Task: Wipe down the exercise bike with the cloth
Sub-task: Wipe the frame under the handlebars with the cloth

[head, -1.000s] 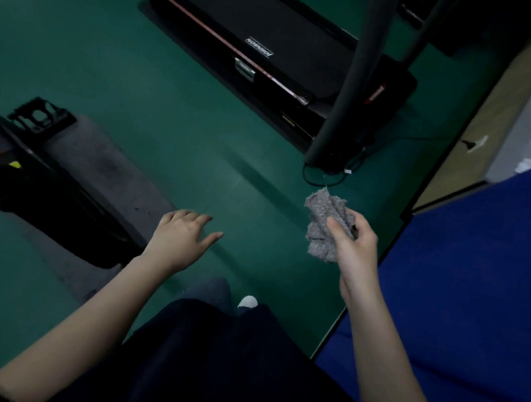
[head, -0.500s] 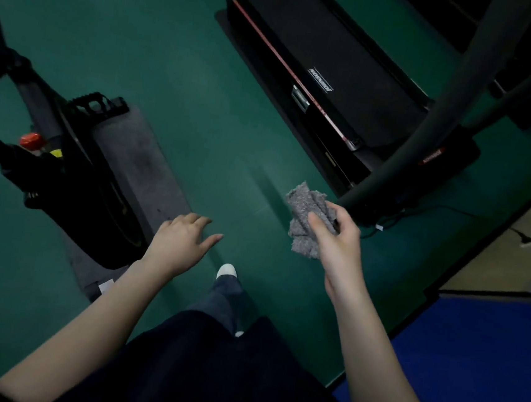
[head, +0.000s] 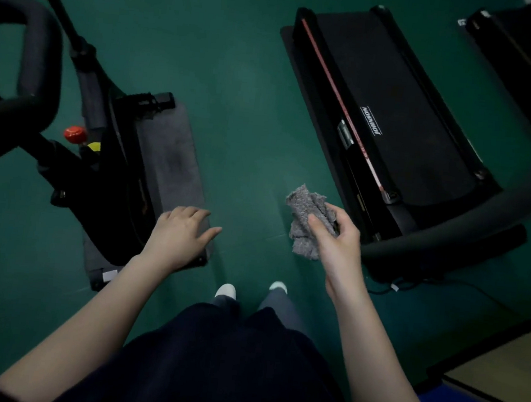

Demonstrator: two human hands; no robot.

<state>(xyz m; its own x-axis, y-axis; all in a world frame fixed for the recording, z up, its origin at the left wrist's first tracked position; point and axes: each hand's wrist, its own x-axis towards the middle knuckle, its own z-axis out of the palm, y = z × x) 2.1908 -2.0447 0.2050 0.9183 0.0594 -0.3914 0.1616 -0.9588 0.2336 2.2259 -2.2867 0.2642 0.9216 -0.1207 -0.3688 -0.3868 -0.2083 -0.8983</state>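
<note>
A: What changed?
B: My view swung left; the exercise bike [head: 111, 166] filled the frame's left and the treadmill [head: 395, 122] slid to the upper right.
A: Grip?
B: My right hand [head: 338, 240] pinched the bunched cloth [head: 308, 218] at centre-right. My left hand [head: 180, 234] hung open and empty. No wiping yet, I judged; I was only approaching.

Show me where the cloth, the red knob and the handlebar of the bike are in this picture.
cloth [head: 299, 235], head view, on its lower fold.
red knob [head: 74, 133], head view, on its round top.
handlebar [head: 47, 50], head view, on the outer bend of the loop.
</note>
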